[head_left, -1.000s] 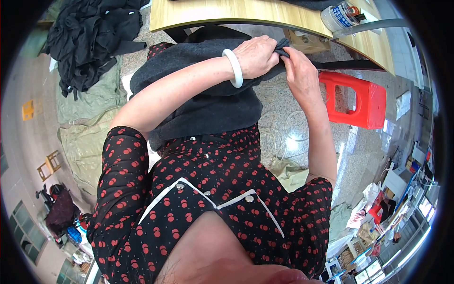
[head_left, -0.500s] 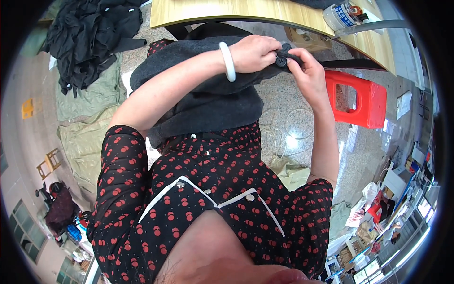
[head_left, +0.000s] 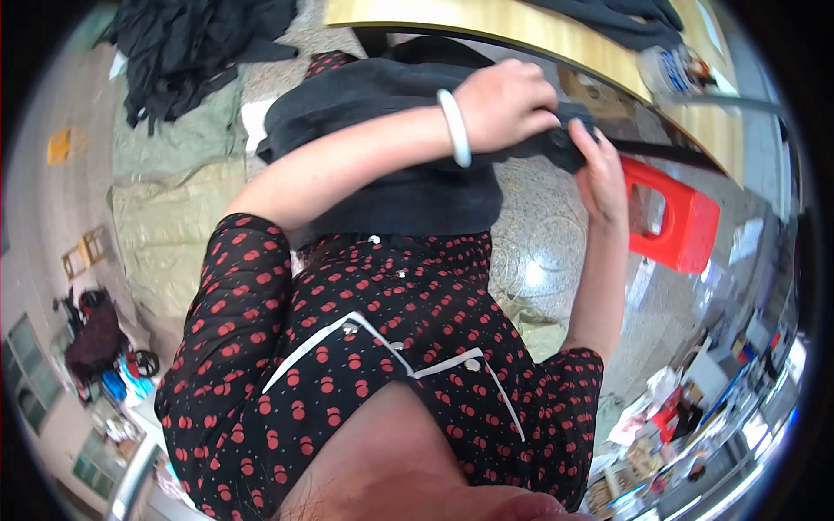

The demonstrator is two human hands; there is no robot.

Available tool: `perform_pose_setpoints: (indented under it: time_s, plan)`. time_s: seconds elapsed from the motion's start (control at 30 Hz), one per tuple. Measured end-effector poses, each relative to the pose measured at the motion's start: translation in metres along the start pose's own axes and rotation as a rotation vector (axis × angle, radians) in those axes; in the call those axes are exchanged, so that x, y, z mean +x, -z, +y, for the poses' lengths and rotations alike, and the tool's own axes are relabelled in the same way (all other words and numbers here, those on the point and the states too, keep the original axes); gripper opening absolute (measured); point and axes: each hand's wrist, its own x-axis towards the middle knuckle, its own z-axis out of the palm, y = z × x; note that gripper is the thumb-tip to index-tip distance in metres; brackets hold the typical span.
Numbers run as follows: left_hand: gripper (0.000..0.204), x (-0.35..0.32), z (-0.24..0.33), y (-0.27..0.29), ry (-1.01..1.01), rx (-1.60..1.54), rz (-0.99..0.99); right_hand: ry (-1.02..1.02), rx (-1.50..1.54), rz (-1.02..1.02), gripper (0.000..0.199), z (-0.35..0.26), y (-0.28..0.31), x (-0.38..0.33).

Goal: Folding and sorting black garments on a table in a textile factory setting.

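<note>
A dark grey garment (head_left: 373,195) lies across my lap, and one end of it stretches out to the right between my hands. My left hand (head_left: 506,106), with a white bangle on its wrist, has its fingers curled on the cloth near that end. Opposite it, my right hand (head_left: 601,178) grips the bunched end between thumb and fingers. The fingertips are partly hidden by the fabric and a little blurred. No button can be made out clearly at this moment.
A wooden table (head_left: 452,19) runs across the far side, carrying a clear plastic jar (head_left: 667,71) and dark cloth (head_left: 621,19). A red plastic stool (head_left: 695,230) stands right of my right hand. Black cloth (head_left: 187,52) is heaped at far left, beside greenish sheeting (head_left: 169,226).
Both hands have shifted right and slightly nearer in the picture with the garment's end. The dark button visible between them before is no longer clear. My view has turned a little.
</note>
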Motion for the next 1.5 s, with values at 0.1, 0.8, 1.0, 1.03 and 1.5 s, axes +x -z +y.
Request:
perform_pose_setpoints:
  time_s: [0.1, 0.8, 1.0, 1.03, 1.5]
  plan:
    - [0.015, -0.017, 0.016, 0.011, -0.036, 0.090, 0.077, 0.064, -0.061, 0.017, 0.026, -0.010, 0.001, -0.006]
    - [0.050, -0.189, -0.032, 0.136, 0.867, 0.050, -0.224, 0.261, 0.132, 0.178, 0.030, -0.006, 0.046, -0.002]
    - [0.020, -0.198, -0.060, 0.127, 0.682, 0.283, -0.361, 0.246, 0.015, 0.150, 0.031, -0.017, 0.037, -0.006]
    - [0.016, -0.196, -0.054, 0.147, 0.667, 0.127, -0.353, 0.252, 0.007, 0.165, 0.031, -0.022, 0.039, -0.011]
    - [0.007, -0.218, -0.079, 0.181, 0.845, 0.089, -0.682, -0.008, -0.860, 0.224, 0.021, 0.061, 0.046, 0.017]
